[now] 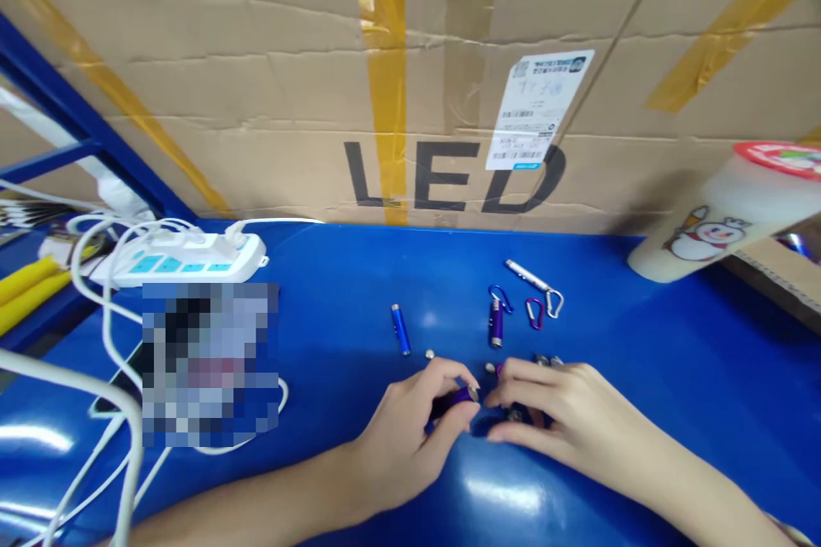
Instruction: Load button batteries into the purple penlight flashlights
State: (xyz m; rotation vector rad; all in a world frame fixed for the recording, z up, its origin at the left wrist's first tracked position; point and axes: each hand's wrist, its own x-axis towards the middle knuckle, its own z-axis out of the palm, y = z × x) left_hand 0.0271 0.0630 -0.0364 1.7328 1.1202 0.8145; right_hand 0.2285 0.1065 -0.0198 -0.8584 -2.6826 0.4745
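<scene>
My left hand grips a small purple flashlight body between thumb and fingers, low on the blue table. My right hand meets it from the right, fingertips pinched at the tube's metal end; what they pinch is hidden. Just beyond lie a blue flashlight tube, a purple flashlight with a blue carabiner, a silver flashlight with a clip, a pink carabiner and small silver parts.
A cardboard wall printed "LED" closes off the back. A white power strip with white cables sits at the left, next to a blurred patch. A white cup with a snowman print leans at the right.
</scene>
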